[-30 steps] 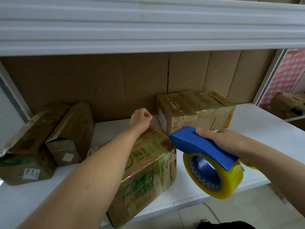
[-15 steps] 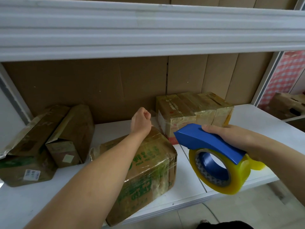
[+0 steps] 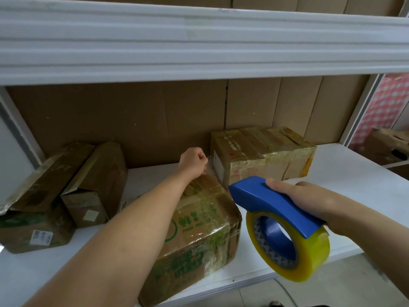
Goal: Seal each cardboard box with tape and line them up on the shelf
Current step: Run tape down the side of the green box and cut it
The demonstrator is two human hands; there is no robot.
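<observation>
Yellow tape roll [image 3: 287, 244] in a blue dispenser [image 3: 274, 204] is gripped by the right hand [image 3: 303, 200] nearest the camera; beyond, the left hand [image 3: 193, 161], fingers curled, pinches clear tape at the far edge of a green-printed cardboard box [image 3: 199, 235] on the white shelf [image 3: 345, 173]; its lettering is unreadable.

Green-printed cardboard box [image 3: 199, 235] tape-wrapped, askew at shelf [image 3: 345, 173] front edge; blue dispenser [image 3: 274, 202], yellow tape roll [image 3: 309, 260].
</observation>
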